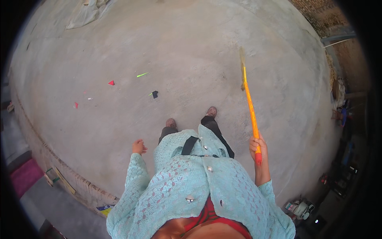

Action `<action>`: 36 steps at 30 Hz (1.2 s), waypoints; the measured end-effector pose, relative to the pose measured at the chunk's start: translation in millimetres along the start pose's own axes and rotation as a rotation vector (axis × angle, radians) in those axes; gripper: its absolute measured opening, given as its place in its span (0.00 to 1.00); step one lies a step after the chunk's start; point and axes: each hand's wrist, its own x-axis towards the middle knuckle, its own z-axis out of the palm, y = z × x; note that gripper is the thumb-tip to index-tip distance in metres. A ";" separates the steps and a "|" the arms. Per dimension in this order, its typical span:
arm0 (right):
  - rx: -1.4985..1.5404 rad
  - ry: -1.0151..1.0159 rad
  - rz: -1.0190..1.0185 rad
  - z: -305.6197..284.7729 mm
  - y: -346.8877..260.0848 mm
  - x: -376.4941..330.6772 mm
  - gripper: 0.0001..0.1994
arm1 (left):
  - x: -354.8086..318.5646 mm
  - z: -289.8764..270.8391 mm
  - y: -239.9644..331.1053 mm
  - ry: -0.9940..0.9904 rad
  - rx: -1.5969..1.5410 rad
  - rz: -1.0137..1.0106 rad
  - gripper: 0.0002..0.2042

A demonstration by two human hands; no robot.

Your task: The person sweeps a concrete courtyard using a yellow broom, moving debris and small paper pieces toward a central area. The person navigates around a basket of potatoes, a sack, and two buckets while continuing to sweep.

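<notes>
My right hand (258,145) is wrapped round the orange, wood-patterned handle of a broom (250,104), close to its red end cap. The handle turns yellow farther down, and thin, pale bristles spread on the concrete floor (191,51) ahead and to the right. My left hand (139,147) hangs beside my coat with its fingers curled in and nothing visible in them. Scraps lie ahead on the left: a red piece (111,83), another red piece (76,105), a green strip (142,74), a black scrap (154,94) and a small whitish bit (90,98).
A pale sheet (88,15) lies at the far left. Along the left runs a raised brick-like edge (51,155), with a magenta cloth (26,177) beyond it. A whitish machine (300,209) stands at the lower right, and assorted clutter (339,115) lines the right side.
</notes>
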 end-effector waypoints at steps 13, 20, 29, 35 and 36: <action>-0.128 -0.027 0.411 -7.4 13.4 194.7 0.14 | -92.8 55.0 -25.3 0.078 -0.027 -0.026 0.13; 0.256 -0.521 0.697 76.5 34.6 203.2 0.17 | -78.2 72.3 26.4 0.010 -0.110 0.152 0.13; -0.119 -0.421 0.326 40.6 -39.5 118.4 0.40 | -64.5 87.7 37.2 -0.020 0.114 0.091 0.13; -0.141 -0.140 0.033 -32.3 -97.0 90.2 0.39 | -69.1 101.2 51.7 -0.016 0.133 0.074 0.12; -0.145 -0.112 -0.010 -42.7 -106.5 93.3 0.36 | -65.7 103.6 52.9 -0.016 0.104 0.084 0.12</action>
